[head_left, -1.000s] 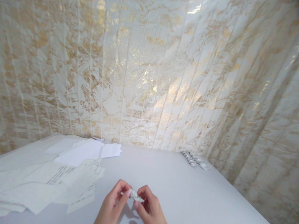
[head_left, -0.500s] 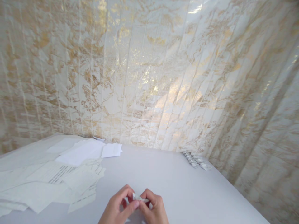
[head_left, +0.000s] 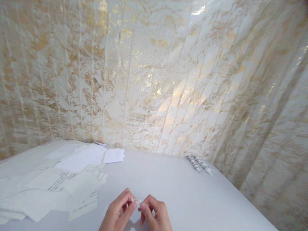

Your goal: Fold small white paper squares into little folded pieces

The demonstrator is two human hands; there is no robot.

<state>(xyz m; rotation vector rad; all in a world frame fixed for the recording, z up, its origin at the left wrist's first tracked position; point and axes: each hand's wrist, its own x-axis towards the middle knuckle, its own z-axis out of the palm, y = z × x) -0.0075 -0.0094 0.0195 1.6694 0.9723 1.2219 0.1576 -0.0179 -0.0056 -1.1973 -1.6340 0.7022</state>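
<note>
Both my hands meet low in the middle of the head view, just above the white table (head_left: 173, 189). My left hand (head_left: 119, 211) and my right hand (head_left: 155, 213) pinch a small folded piece of white paper (head_left: 137, 202) between thumbs and forefingers. Most of that paper is hidden by my fingertips; only a small white corner shows. The fingers of both hands are curled in and pressed together around it.
Loose white and printed paper sheets (head_left: 60, 183) lie spread across the table's left side. A row of small folded paper pieces (head_left: 201, 165) sits at the back right by the wall. A glossy white-and-gold marbled wall (head_left: 154, 80) stands right behind the table.
The small paper showed more between my fingers earlier; now my fingertips have closed tighter over it and it looks smaller. The hands stayed in the same spot.
</note>
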